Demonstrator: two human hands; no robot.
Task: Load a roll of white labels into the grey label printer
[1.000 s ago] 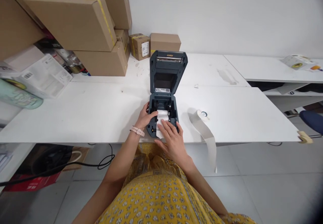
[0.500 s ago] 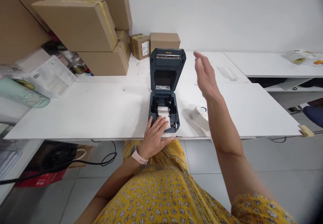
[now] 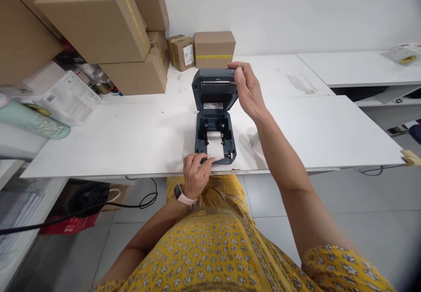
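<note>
A dark blue label printer (image 3: 232, 134) stands near the table's front edge, its lid (image 3: 195, 90) raised and tilted back. White label paper (image 3: 215, 145) runs from inside it towards the front. My right hand (image 3: 248, 88) grips the lid's upper right corner, thumb on the inner side. At the printer's front left corner, my left hand (image 3: 196, 176) has its fingers bent over the edge, with one finger reaching across the paper's front end. Whether it pinches the paper is unclear. Beside the printer, a white label roll (image 3: 255, 140) is mostly hidden by my right forearm.
Cardboard boxes (image 3: 92, 29) are stacked at the back left, and smaller ones (image 3: 215, 48) stand behind the printer. A mint green bottle (image 3: 39, 119) lies near a white carton (image 3: 70, 97) on the left. Black cable (image 3: 131, 208) hangs below the white table (image 3: 141, 143).
My right hand has come in from the right and taken hold of the lid, which now leans further forward. My left hand has slid back off the paper to the front edge, fingers curling.
</note>
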